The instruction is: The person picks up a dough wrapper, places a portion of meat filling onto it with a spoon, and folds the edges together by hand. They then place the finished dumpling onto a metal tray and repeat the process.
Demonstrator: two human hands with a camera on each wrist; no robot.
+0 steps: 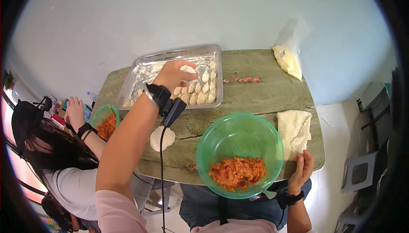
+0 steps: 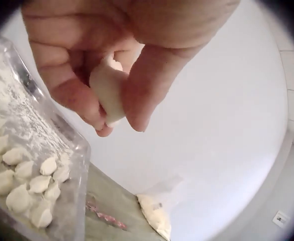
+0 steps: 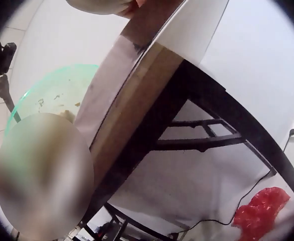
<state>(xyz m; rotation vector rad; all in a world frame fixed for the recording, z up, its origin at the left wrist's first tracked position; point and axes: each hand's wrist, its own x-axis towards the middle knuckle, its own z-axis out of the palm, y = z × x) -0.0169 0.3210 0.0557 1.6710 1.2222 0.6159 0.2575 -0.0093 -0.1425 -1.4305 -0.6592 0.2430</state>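
My left hand is over the metal tray, pinching a white dumpling between thumb and fingers. The left wrist view shows this dumpling gripped in the hand, above and beside rows of dumplings. At the table's right edge, my right hand touches the lower corner of a cream cloth with its fingertips. A round dough wrapper lies on the table below the tray. The green bowl holds orange-red filling and a spoon.
A bag of pale powder lies at the table's back right. Left of me sits another person with a smaller green bowl of filling. A grey stool stands on the floor to the right.
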